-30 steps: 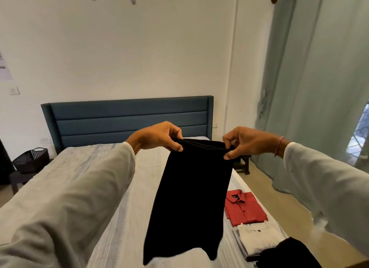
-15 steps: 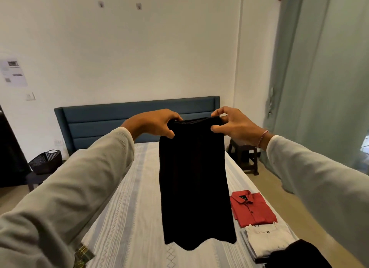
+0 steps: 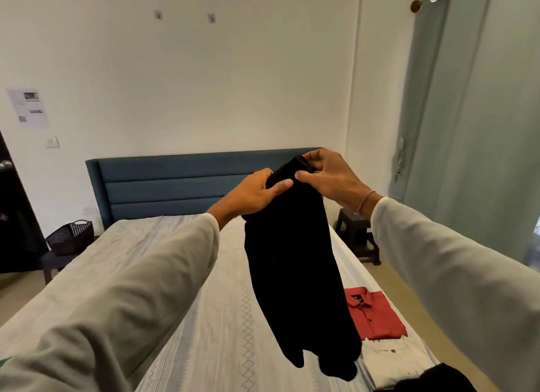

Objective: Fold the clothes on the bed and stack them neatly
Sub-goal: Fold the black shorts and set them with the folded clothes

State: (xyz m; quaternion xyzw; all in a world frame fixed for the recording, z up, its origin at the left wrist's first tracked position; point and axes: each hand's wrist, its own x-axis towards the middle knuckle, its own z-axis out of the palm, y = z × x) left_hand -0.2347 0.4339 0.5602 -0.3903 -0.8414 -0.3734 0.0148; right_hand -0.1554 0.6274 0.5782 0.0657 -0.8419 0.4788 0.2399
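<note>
A black garment (image 3: 295, 263) hangs in the air above the bed (image 3: 187, 289), folded narrow lengthwise. My left hand (image 3: 251, 194) pinches its top edge from the left. My right hand (image 3: 330, 176) grips the same top edge from the right, close beside the left hand. On the bed's right side lie a folded red shirt (image 3: 377, 315) and, nearer to me, a folded white shirt (image 3: 391, 359). A dark garment (image 3: 435, 380) shows at the bottom right edge, partly cut off.
A blue headboard (image 3: 175, 184) stands against the white wall. A black basket (image 3: 71, 236) sits on a low table left of the bed. A dark stool (image 3: 359, 239) stands right of the bed, by green curtains (image 3: 467, 128).
My hands have come together at the top of the black garment, bringing its two upper corners close, so it now hangs narrower. The view has tilted up slightly.
</note>
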